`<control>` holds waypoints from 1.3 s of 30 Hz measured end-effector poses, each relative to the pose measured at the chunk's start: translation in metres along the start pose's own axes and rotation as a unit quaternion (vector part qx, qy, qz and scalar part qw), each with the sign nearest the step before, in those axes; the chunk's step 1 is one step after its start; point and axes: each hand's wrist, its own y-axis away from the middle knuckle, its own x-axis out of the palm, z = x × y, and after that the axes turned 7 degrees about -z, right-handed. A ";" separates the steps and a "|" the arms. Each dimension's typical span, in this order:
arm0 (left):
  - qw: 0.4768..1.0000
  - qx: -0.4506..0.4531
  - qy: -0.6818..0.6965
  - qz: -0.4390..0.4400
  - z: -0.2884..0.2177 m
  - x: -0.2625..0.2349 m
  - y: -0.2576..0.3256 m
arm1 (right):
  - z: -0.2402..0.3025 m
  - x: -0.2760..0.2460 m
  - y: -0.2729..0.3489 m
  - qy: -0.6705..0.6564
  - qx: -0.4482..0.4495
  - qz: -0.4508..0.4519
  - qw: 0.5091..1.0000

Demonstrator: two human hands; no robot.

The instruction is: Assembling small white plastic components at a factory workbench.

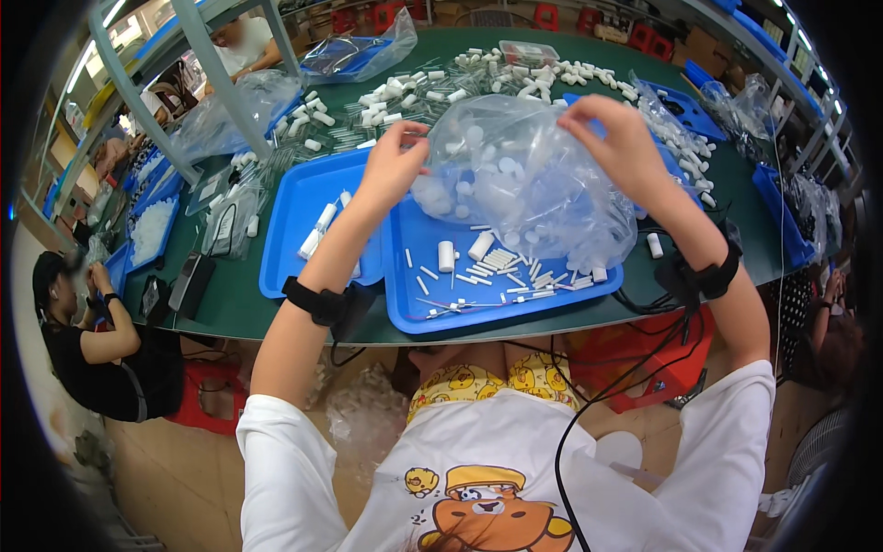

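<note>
A clear plastic bag (529, 152) with white, cap-like pieces inside bulges over the far part of a blue tray (414, 313). My left hand (395, 158) is at its left edge, fingers curled and fingertips pinching the film. On the upper right side, my right hand (618, 138) pinches the bag between thumb and fingers. In the tray's near part lie thin white tubes (501, 260), two thicker white cylinders (446, 256) and a few thin pieces with reddish leads (451, 304). The bag hides the tray's far side.
Another blue tray (285, 248) with white cylinders adjoins on the left. White cylinders and clear tubes (405, 97) are heaped across the green table (589, 55). Black cables (635, 308) hang over the near edge at right. A co-worker (101, 322) sits at the left, near metal posts (221, 74).
</note>
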 end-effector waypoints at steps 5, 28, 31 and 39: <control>0.960 0.117 -0.253 0.005 0.061 -0.019 -0.009 | 0.003 -0.020 -0.049 -0.015 -0.060 -0.022 0.998; 0.985 0.163 -0.027 -0.052 -0.062 -0.069 -0.004 | -0.009 -0.106 -0.120 -0.179 0.042 -0.074 0.980; 0.981 0.175 -0.056 -0.062 -0.074 -0.073 -0.007 | -0.016 -0.109 -0.117 -0.197 0.079 -0.099 0.972; 0.973 0.211 -0.071 -0.061 -0.132 -0.074 -0.015 | -0.045 -0.115 -0.103 -0.262 0.163 -0.103 0.945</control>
